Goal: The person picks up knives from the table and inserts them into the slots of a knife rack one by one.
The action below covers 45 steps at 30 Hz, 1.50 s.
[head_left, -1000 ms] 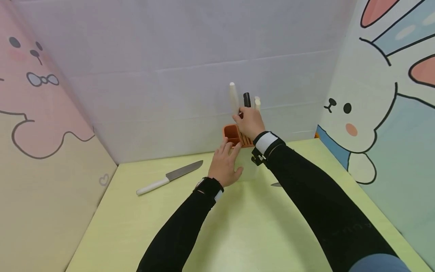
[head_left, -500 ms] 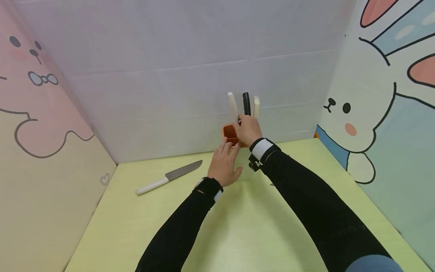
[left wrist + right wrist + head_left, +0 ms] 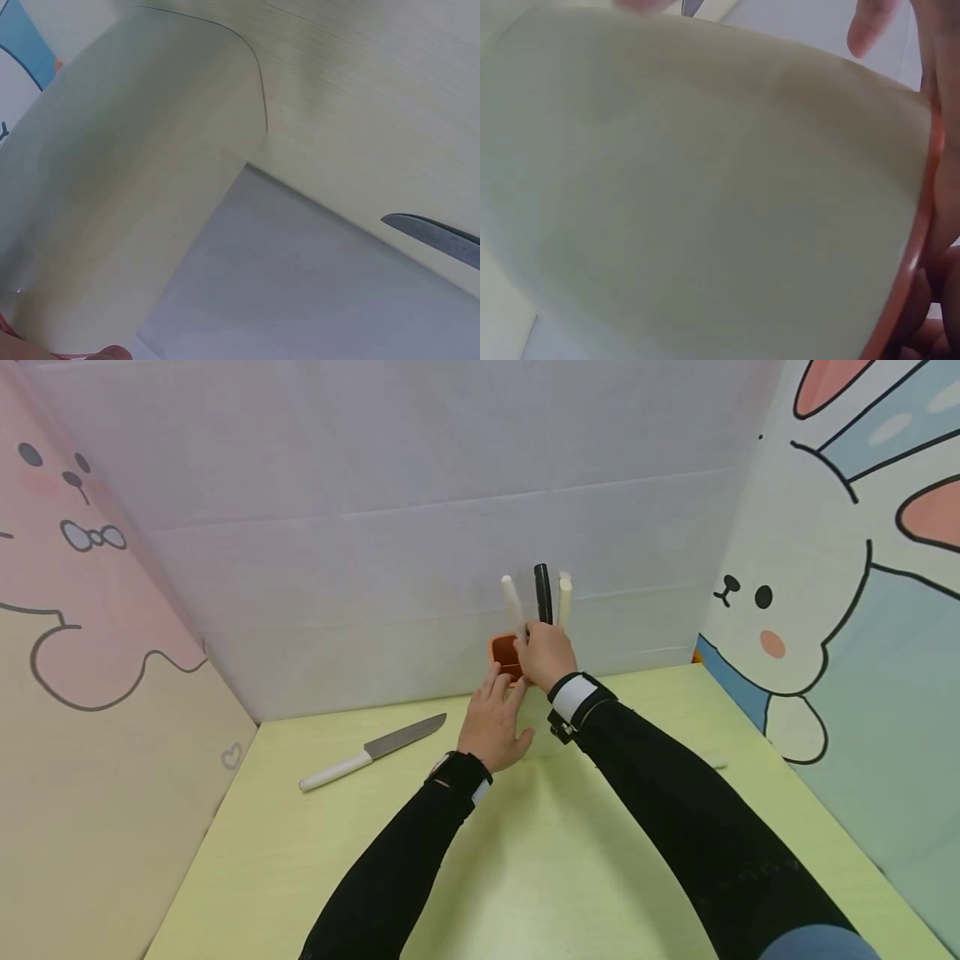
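Observation:
A knife holder [image 3: 705, 187] with a pale green body and orange top stands against the back wall. My right hand [image 3: 547, 653] grips the white-handled knife [image 3: 512, 597] low on its handle, which leans slightly left; its blade is hidden behind the hand and holder. Just behind that hand, a black handle [image 3: 543, 592] and a cream handle [image 3: 564, 600] rise from the holder. My left hand [image 3: 491, 727] rests against the holder's front left, fingers extended up to the orange rim. In the left wrist view, the holder's smooth side [image 3: 135, 150] fills the left part.
A large kitchen knife [image 3: 371, 752] with a white handle lies on the yellow table [image 3: 315, 852] left of my left hand, blade toward the holder. Beyond my right forearm, a white handle end [image 3: 716, 761] shows on the table. Printed walls enclose the sides.
The white handle in my right hand has sunk lower toward the holder, and the hand has moved down with it. My left hand has stayed at the holder.

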Motion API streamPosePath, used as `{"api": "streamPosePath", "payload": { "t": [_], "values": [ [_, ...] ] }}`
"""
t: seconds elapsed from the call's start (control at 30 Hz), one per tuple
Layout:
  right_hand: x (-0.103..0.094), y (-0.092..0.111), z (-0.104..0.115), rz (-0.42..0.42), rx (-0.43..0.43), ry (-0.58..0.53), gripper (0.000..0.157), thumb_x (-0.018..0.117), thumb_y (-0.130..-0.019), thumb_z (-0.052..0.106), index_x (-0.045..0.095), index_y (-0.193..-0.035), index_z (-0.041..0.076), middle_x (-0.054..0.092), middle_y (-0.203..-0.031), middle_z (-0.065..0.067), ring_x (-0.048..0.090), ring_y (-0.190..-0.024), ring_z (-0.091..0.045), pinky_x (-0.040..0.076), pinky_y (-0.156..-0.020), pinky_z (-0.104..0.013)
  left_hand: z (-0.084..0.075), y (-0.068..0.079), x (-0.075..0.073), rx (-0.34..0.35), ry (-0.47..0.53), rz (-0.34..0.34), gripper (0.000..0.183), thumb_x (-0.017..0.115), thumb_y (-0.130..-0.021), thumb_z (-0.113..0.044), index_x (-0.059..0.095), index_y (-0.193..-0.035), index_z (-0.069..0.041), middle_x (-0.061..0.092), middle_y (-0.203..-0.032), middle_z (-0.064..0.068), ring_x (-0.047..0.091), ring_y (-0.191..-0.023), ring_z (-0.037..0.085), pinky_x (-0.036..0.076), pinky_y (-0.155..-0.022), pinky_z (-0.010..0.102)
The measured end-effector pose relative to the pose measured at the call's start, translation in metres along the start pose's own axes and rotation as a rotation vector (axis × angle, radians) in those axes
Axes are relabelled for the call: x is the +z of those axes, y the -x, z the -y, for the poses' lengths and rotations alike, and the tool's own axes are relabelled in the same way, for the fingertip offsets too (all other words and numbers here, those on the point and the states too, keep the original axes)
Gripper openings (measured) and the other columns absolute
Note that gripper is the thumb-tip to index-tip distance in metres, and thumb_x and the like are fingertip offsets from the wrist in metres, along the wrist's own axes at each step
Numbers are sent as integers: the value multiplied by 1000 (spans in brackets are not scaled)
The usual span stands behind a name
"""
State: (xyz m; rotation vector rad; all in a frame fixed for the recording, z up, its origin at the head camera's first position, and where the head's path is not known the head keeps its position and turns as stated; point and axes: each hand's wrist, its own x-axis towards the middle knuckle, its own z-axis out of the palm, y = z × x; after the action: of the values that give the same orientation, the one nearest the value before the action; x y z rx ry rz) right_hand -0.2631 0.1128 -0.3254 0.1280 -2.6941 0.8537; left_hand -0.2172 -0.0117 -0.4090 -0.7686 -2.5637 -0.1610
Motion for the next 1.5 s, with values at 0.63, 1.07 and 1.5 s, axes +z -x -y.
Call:
{"api": "streamPosePath", "payload": {
  "t": [0.63,1.07,1.5],
  "values": [
    [-1,9,-4,-24,-39,80,28,53,-93,19,54,-107,-5,64,-94,-20,63,-79,-31,54,-67,-42,0,0,7,12,9,-44,77,66,-77,-44,37,-141,-13,41,-133,13,8,-141,29,32,-104,48],
    [-20,52,-13,97,-348,410,37,49,-92,12,54,-126,-3,60,-116,-21,55,-107,-33,46,-91,-50,0,1,1,13,19,-68,84,68,-76,-41,28,-145,-17,43,-130,13,13,-140,32,33,-103,48],
    [-15,48,-24,110,-399,510,48,47,-92,18,44,-136,-1,47,-122,-25,47,-112,-39,36,-100,-52,-2,0,3,0,9,-22,84,66,-77,-44,26,-146,-18,40,-134,11,7,-141,30,31,-105,48]
  ]
}}
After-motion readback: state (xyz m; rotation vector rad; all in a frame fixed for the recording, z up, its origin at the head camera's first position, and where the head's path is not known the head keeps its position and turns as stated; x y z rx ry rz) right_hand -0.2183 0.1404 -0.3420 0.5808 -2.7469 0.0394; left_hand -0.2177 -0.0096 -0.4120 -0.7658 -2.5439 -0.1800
